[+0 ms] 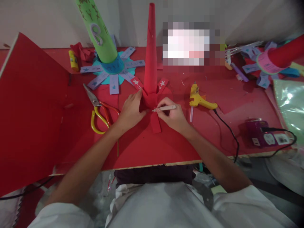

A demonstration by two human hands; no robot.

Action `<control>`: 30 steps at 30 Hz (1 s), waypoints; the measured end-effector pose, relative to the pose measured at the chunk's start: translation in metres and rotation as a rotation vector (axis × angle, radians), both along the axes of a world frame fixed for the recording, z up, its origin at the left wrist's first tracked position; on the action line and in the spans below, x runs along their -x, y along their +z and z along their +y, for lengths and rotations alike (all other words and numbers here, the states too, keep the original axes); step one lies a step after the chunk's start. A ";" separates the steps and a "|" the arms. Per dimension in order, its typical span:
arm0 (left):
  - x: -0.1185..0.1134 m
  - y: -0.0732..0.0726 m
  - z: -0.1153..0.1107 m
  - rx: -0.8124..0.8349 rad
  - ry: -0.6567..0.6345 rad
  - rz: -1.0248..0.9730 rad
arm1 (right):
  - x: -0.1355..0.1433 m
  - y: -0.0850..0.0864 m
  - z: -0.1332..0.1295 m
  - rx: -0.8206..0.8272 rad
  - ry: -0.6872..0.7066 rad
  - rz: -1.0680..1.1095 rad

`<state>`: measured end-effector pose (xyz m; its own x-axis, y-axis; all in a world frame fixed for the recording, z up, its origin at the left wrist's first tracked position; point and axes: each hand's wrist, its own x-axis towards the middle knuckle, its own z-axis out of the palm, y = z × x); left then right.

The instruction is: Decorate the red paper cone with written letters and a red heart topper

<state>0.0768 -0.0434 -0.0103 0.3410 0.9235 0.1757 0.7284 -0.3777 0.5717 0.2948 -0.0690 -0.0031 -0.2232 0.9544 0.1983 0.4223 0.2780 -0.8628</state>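
A tall red paper cone (150,60) stands on the red table, with red strips around its base. Two of the strips (162,83) carry a white star. My right hand (171,114) is closed on a white pen (167,108), its tip at the base of a plain red strip (155,123) that points toward me. On the cone's left side, my left hand (133,109) rests against the base with thumb and fingers apart, the thumb close to the pen tip.
Scissors (101,109) with yellow and red handles lie left. A yellow glue gun (201,99) with a black cord lies right, near a purple box (257,133). Behind stands a green cone (102,38) beside a glue stick (73,60). A red panel (30,110) rises far left.
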 end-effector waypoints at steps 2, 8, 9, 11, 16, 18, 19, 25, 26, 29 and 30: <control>0.000 0.001 0.000 0.000 0.004 0.000 | 0.000 0.001 0.000 0.007 0.001 -0.002; -0.001 0.003 -0.001 -0.010 0.010 -0.008 | 0.000 0.004 -0.002 0.055 0.034 0.011; -0.002 0.003 -0.001 -0.007 0.012 -0.008 | 0.000 0.005 -0.002 0.056 0.040 0.010; -0.002 0.003 -0.002 0.002 0.014 -0.008 | -0.001 0.005 -0.002 0.053 0.043 0.015; -0.001 0.003 -0.002 0.008 0.010 -0.003 | -0.001 0.003 -0.001 0.029 0.009 0.052; -0.001 0.002 -0.002 0.000 0.009 -0.002 | -0.001 0.003 -0.001 0.020 0.008 0.055; -0.001 0.001 -0.002 -0.004 0.009 -0.002 | -0.001 0.002 0.000 0.015 0.009 0.056; 0.000 0.001 -0.002 -0.004 0.009 -0.005 | 0.000 0.002 -0.001 0.004 -0.026 0.038; -0.001 0.002 -0.002 0.000 0.009 -0.002 | 0.000 0.002 -0.001 0.005 -0.039 0.034; -0.001 0.004 -0.002 0.018 0.008 0.012 | 0.000 0.000 -0.001 0.013 -0.069 0.016; -0.001 0.004 -0.002 0.024 0.010 0.017 | 0.000 0.000 -0.001 0.018 -0.074 0.010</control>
<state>0.0779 -0.0455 -0.0059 0.3344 0.9308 0.1477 0.7414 -0.3566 0.5684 0.2950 -0.0695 -0.0031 -0.1499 0.9717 0.1825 0.4326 0.2304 -0.8716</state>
